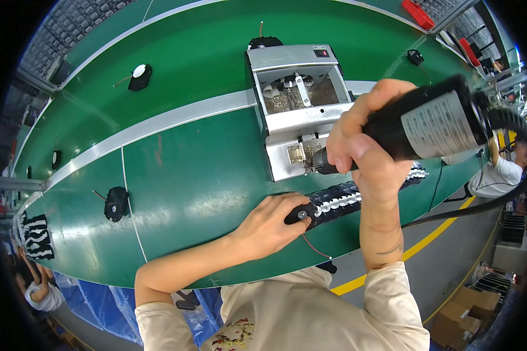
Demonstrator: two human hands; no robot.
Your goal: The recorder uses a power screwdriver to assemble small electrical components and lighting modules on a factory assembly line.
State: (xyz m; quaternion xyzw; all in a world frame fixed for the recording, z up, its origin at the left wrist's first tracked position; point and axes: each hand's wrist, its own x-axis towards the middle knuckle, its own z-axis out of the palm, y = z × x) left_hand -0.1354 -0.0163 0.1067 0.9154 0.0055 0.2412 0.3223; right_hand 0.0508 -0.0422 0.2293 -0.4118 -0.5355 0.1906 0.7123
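My right hand point(376, 143) wraps around a black electric screwdriver point(442, 123) with a pale label and a thick cable. Its nose points left, at the front outlet of a silver screw feeder point(301, 120), whose tray holds many small screws. Low on the bench, my left hand point(270, 225) grips a small black plastic part point(298, 214) with a screw in its top. A thin red wire point(317, 248) trails from it toward the bench edge. This part sits at the left end of a row of black and white parts point(342, 199) that runs right beneath my right forearm.
Loose black units with wires lie about: one on the near left point(116, 204), one on the green belt point(139, 77), one farther right point(415, 57). A metal rail point(175, 120) divides bench and belt. Black-white parts point(38, 237) stand far left. Another person point(498, 175) is at right.
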